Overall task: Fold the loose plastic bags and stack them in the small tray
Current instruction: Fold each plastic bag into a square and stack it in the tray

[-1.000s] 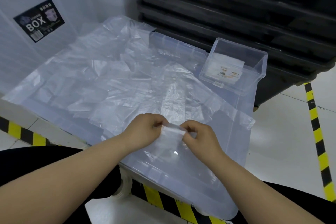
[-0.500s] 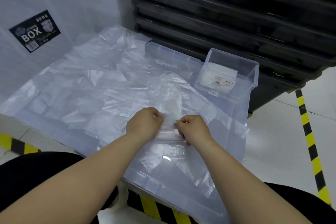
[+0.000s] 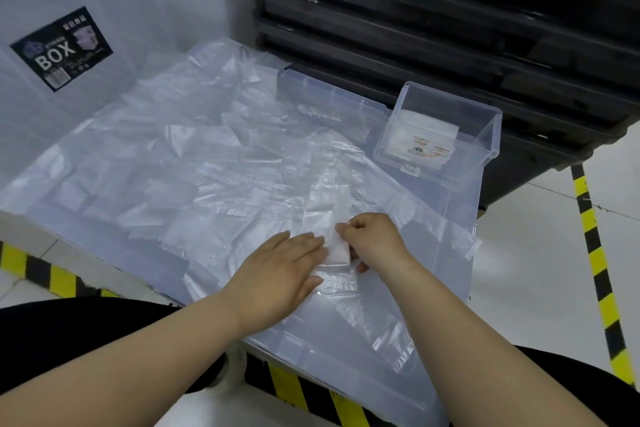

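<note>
Left hand point(image 3: 284, 267) is down flat, fingers straight and pressed together, pinning the near end of the narrow bag point(image 3: 327, 208). Right hand point(image 3: 372, 239) sits just beside it, pinching the bag's edge between thumb and curled fingers. The bag lies as a long strip on the clear bin lid point(image 3: 429, 246), running from the hands up toward the small tray point(image 3: 486, 146), its far end short of the tray's front wall.

The risk is that this film is slick. If the flat palm lifts too soon the crease may spring open, and a hard tug from the pinch could drag the loose bags point(image 3: 173, 177) lying on the side away from the tray.

Half a second ago both hands were pinching; now the left has gone flat.
</note>
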The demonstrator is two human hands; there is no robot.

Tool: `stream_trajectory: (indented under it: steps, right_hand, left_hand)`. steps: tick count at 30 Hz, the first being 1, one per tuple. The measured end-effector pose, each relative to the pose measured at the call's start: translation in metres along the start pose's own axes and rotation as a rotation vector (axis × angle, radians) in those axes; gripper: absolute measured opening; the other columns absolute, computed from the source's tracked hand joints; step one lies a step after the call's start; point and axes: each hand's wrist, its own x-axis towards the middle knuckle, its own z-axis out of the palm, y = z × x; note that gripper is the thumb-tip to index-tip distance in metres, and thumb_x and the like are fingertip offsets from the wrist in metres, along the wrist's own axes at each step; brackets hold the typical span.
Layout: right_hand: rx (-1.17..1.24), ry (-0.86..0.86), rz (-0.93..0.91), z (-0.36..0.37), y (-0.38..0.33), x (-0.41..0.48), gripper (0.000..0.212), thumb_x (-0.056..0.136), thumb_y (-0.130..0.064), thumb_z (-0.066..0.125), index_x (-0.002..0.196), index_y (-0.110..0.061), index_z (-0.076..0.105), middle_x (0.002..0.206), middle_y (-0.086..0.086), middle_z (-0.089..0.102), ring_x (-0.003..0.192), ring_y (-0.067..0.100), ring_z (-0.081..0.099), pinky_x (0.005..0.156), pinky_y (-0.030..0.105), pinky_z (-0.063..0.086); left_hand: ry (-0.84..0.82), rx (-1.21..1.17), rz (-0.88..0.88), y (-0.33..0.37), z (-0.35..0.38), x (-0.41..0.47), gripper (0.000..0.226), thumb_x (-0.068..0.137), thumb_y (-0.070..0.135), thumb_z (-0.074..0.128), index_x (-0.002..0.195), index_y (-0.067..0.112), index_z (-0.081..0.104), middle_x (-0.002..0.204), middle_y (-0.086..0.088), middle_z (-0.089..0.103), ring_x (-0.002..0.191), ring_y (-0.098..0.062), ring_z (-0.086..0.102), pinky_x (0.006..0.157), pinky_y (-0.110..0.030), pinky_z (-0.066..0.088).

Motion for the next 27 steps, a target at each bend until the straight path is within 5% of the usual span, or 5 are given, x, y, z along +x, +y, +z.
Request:
stream_trajectory:
  steps: [4, 11, 17, 21, 27]
  right_hand:
    - [0.066, -0.015, -0.007, -0.002, -0.002, -0.005, 0.018, 0.089, -0.029, 0.058, 0.084, -0.013, 0.054, 0.061, 0.001, 0.057, 0.060, 0.021, 0.058, 0.056, 0.030, 0.048]
    - [-0.126, 0.050, -0.136, -0.013, 0.011, -0.017, 0.033, 0.086, -0.020, 0.060, 0.115, -0.014, 0.045, 0.067, -0.007, 0.056, 0.068, 0.014, 0.057, 0.066, 0.025, 0.043]
    - [-0.692, 0.243, -0.895, -0.003, 0.033, -0.026, 0.018, 0.065, -0.027, 0.062, 0.074, -0.012, 0.064, 0.074, -0.001, 0.062, 0.072, 0.020, 0.064, 0.062, 0.021, 0.048]
    - [-0.786, 0.199, -0.915, 0.005, 0.039, -0.022, 0.024, 0.068, -0.026, 0.043, 0.066, -0.016, 0.065, 0.075, -0.004, 0.065, 0.081, 0.018, 0.068, 0.074, 0.019, 0.048]
    - [-0.520, 0.188, -0.766, 0.008, 0.031, -0.023, 0.025, 0.072, -0.020, 0.042, 0.067, -0.013, 0.065, 0.065, -0.003, 0.064, 0.056, 0.015, 0.061, 0.044, 0.019, 0.047]
  left_hand:
    - [-0.099, 0.038, -0.028, -0.004, 0.003, -0.002, 0.074, 0.099, 0.041, -0.003, 0.109, 0.023, 0.069, 0.116, 0.005, 0.066, 0.106, -0.008, 0.062, 0.086, -0.027, 0.049]
    - [-0.147, 0.081, -0.050, -0.008, -0.001, 0.000, 0.073, 0.098, 0.044, -0.002, 0.110, 0.025, 0.068, 0.116, 0.000, 0.066, 0.106, -0.013, 0.063, 0.090, -0.038, 0.041]
    - [-0.196, 0.011, -0.079, -0.009, -0.005, 0.003, 0.073, 0.097, 0.046, -0.001, 0.107, 0.027, 0.069, 0.115, 0.000, 0.066, 0.104, -0.014, 0.064, 0.081, -0.041, 0.051]
    - [-0.171, -0.006, -0.066, -0.010, -0.005, 0.003, 0.069, 0.096, 0.051, 0.006, 0.103, 0.025, 0.070, 0.113, 0.000, 0.067, 0.102, -0.014, 0.065, 0.079, -0.045, 0.051]
    - [0.026, -0.114, -0.017, -0.015, -0.002, 0.003, 0.047, 0.078, 0.048, 0.041, 0.113, 0.022, 0.055, 0.112, -0.003, 0.067, 0.110, -0.012, 0.053, 0.098, -0.033, 0.026]
